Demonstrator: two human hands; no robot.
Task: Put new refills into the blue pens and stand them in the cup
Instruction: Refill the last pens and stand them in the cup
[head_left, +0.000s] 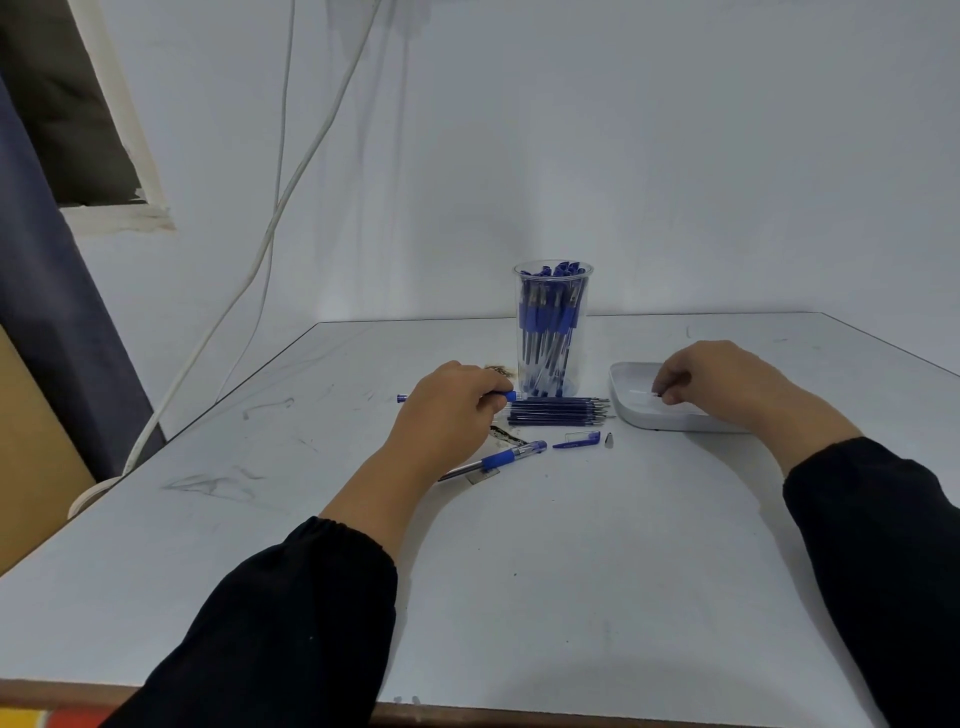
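A clear plastic cup (552, 332) at the table's middle back holds several blue pens standing upright. In front of it lies a row of several dark blue refills (563, 408). My left hand (449, 410) grips a pen barrel (402, 398) lying crosswise, its blue ends showing on both sides of the fingers. A blue pen (506, 458) without its cap lies just in front of that hand. A blue cap (576, 440) and a small metal tip (609, 441) lie to its right. My right hand (711, 379) pinches a thin clear piece over the white tray (631, 415).
The white table (519, 571) bears dark scuffs and a stain beside the cup. White cables (270, 223) hang down the wall at the left and coil by the table's left edge. A window opening sits at the top left.
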